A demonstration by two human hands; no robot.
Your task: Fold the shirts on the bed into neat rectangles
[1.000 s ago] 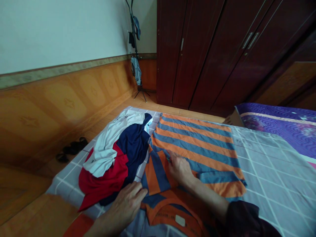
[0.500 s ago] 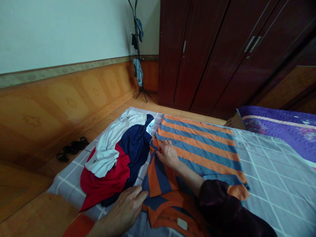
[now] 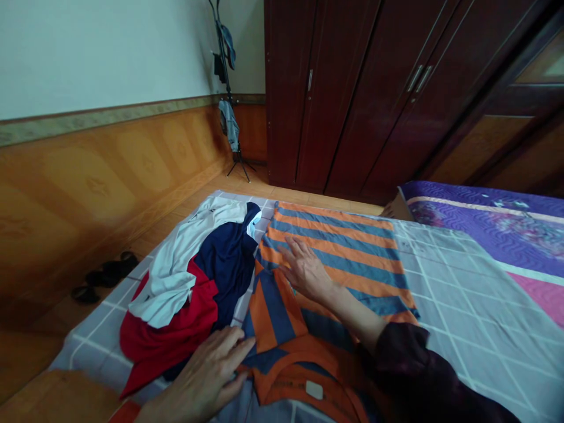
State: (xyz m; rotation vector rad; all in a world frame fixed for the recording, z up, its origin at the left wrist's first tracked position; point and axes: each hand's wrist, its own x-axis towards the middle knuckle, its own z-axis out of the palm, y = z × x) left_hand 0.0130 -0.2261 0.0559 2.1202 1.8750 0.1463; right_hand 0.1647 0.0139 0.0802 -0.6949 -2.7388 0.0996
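An orange and blue-grey striped T-shirt (image 3: 348, 252) lies spread on the bed, its neckline towards me and one sleeve side folded inward over the body. My right hand (image 3: 306, 269) rests on the shirt beside this fold, fingers spread and gripping nothing. At the shirt's near left corner is my left hand (image 3: 211, 364), its fingers stretched out and thumb apart, touching or just over the cloth edge. A pale label (image 3: 314, 389) shows inside the collar.
Left of the shirt lies a loose heap with a white garment (image 3: 176, 270), a navy garment (image 3: 227, 252) and a red garment (image 3: 171, 335). Grey checked bedding (image 3: 462, 294) covers the bed. Beyond stand a coat rack (image 3: 227, 76), a dark wardrobe (image 3: 335, 94) and a purple-covered bed (image 3: 484, 217).
My right hand has opened from a pinch on the shirt's fold and now lies flatter. The left fingers have loosened from the corner. The view has swung slightly right.
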